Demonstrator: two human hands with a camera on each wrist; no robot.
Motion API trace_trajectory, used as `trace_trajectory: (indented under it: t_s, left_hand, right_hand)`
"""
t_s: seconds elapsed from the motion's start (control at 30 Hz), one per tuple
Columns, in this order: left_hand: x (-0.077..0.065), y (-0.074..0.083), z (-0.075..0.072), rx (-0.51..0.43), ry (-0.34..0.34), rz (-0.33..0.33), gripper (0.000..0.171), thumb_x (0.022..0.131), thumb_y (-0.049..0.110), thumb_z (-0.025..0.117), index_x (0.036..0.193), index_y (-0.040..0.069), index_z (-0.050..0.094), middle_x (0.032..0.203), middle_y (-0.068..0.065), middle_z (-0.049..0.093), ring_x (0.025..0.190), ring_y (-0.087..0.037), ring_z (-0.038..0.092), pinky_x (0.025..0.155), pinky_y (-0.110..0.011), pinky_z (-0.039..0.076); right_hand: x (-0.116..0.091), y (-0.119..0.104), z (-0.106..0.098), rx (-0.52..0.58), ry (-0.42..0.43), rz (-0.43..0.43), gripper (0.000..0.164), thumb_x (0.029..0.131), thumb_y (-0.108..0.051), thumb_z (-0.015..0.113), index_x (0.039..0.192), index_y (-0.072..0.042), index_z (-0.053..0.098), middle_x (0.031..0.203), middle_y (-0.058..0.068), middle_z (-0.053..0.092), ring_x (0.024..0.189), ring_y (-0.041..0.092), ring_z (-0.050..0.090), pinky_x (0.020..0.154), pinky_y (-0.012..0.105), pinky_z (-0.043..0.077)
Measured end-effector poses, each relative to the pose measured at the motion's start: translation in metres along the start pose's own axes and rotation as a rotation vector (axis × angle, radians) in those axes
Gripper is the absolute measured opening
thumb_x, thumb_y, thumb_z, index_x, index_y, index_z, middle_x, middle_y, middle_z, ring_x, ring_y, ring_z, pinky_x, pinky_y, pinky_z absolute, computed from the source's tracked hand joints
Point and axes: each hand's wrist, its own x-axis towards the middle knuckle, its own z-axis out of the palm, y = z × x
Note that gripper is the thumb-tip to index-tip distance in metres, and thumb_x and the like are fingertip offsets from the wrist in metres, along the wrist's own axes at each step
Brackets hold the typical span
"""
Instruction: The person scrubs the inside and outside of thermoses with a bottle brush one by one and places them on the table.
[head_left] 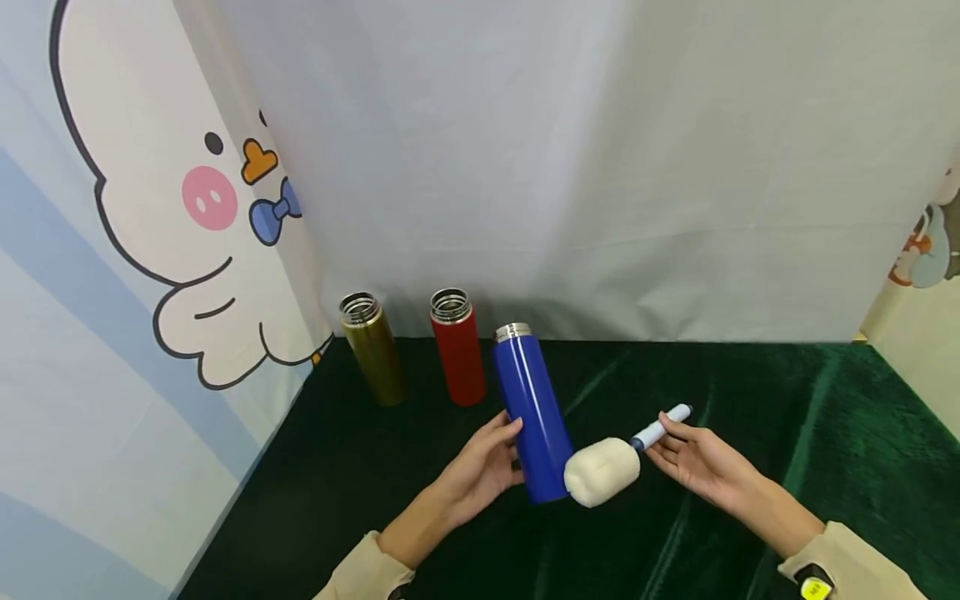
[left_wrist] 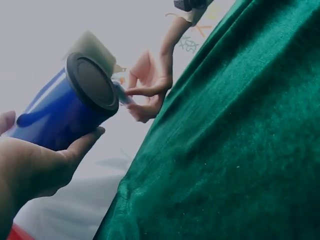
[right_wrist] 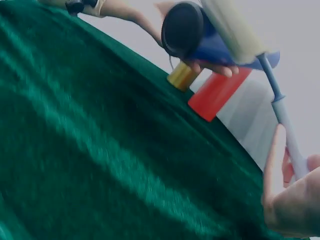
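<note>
My left hand [head_left: 486,467] grips a blue thermos bottle [head_left: 534,417] around its lower half, tilted with its lidless steel mouth up and to the left. In the left wrist view, the dark round base [left_wrist: 92,82] of the bottle faces the camera. A bottle brush with a white sponge head [head_left: 602,472] is in my right hand [head_left: 705,465], which pinches its pale handle [head_left: 662,427] between thumb and fingers. The sponge head lies against or just in front of the bottle's lower right side; whether they touch I cannot tell.
A red bottle [head_left: 459,354] and a gold bottle [head_left: 375,354] stand lidless at the back left of the table, near a hanging white curtain [head_left: 600,167]. Dark green velvet cloth [head_left: 750,400] covers the table. A cartoon-printed curtain [head_left: 135,292] hangs along the left.
</note>
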Motion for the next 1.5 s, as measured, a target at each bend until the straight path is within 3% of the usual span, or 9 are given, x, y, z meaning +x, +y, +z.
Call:
trace_trajectory:
  t_s: [0.13,0.27,0.5,0.7,0.8,0.93,1.23,1.37,1.5]
  left_hand:
    - [-0.002,-0.002,0.002,0.024,-0.001,-0.017,0.065,0.106,0.028,0.051,0.162,0.02,0.018,0.161,-0.015,0.037,0.141,-0.029,0.046,0.122,-0.059,0.029]
    - [-0.003,-0.005,0.005,0.073,-0.04,-0.03,0.068,0.105,0.028,0.054,0.162,0.02,0.018,0.16,-0.016,0.04,0.139,-0.028,0.049,0.121,-0.058,0.032]
    - [-0.008,-0.002,0.009,0.178,-0.095,-0.101,0.065,0.107,0.032,0.05,0.163,0.02,0.019,0.16,-0.015,0.04,0.137,-0.028,0.051,0.117,-0.057,0.038]
    - [-0.007,-0.003,0.009,0.181,-0.109,-0.068,0.062,0.109,0.037,0.043,0.162,0.02,0.016,0.156,-0.014,0.043,0.132,-0.024,0.055,0.107,-0.047,0.049]
    - [-0.005,-0.003,0.007,0.132,-0.101,-0.038,0.063,0.109,0.036,0.044,0.162,0.02,0.015,0.156,-0.014,0.044,0.132,-0.023,0.055,0.107,-0.046,0.047]
    - [-0.005,-0.001,0.003,0.089,-0.073,-0.003,0.067,0.108,0.033,0.048,0.162,0.022,0.011,0.157,-0.012,0.044,0.135,-0.023,0.053,0.113,-0.05,0.042]
    - [-0.007,0.006,0.001,0.049,-0.077,0.058,0.059,0.111,0.032,0.041,0.162,0.019,0.015,0.146,-0.002,0.05,0.132,-0.02,0.054,0.108,-0.045,0.048]
    - [-0.009,0.004,0.002,0.066,-0.046,0.029,0.058,0.11,0.03,0.041,0.161,0.019,0.016,0.147,-0.003,0.05,0.131,-0.02,0.055,0.108,-0.044,0.047]
    - [-0.007,0.0,0.006,0.124,-0.076,-0.027,0.065,0.108,0.027,0.049,0.162,0.018,0.014,0.156,-0.011,0.044,0.135,-0.024,0.053,0.115,-0.052,0.041]
  right_hand:
    - [0.003,-0.002,-0.003,-0.08,-0.001,0.003,0.033,0.109,-0.019,0.046,0.135,-0.016,0.026,0.116,0.003,0.062,0.104,0.012,0.064,0.097,0.026,0.056]
    - [0.008,-0.009,0.008,-0.028,-0.017,-0.031,0.03,0.109,-0.018,0.046,0.134,-0.017,0.029,0.115,0.005,0.064,0.104,0.014,0.066,0.098,0.027,0.056]
    - [0.012,-0.03,0.04,0.22,-0.043,-0.137,0.077,0.108,-0.013,0.046,0.159,-0.035,-0.007,0.112,0.013,0.066,0.103,0.024,0.07,0.107,0.026,0.051]
    - [0.012,-0.023,0.04,0.336,0.002,-0.149,0.038,0.106,-0.01,0.05,0.141,-0.016,0.035,0.113,0.017,0.063,0.102,0.029,0.071,0.113,0.025,0.044]
    - [0.009,-0.011,0.031,0.314,0.02,-0.081,0.045,0.107,-0.011,0.047,0.148,-0.018,0.029,0.113,0.017,0.063,0.103,0.028,0.071,0.113,0.026,0.045]
    - [0.002,0.002,0.017,0.232,0.017,-0.011,0.064,0.109,-0.013,0.044,0.153,-0.029,0.001,0.116,0.014,0.061,0.104,0.025,0.069,0.109,0.028,0.05]
    - [-0.006,0.005,-0.002,0.131,0.001,0.062,0.029,0.108,-0.019,0.049,0.131,-0.023,0.032,0.121,0.005,0.056,0.108,0.016,0.064,0.104,0.024,0.052]
    - [-0.001,0.003,0.002,0.118,0.038,0.059,0.035,0.108,-0.021,0.051,0.132,-0.027,0.027,0.121,0.005,0.055,0.105,0.016,0.064,0.102,0.023,0.053]
    - [0.006,-0.005,0.013,0.18,0.074,0.032,0.046,0.107,-0.022,0.052,0.135,-0.033,0.017,0.121,0.006,0.055,0.102,0.018,0.067,0.102,0.023,0.053]
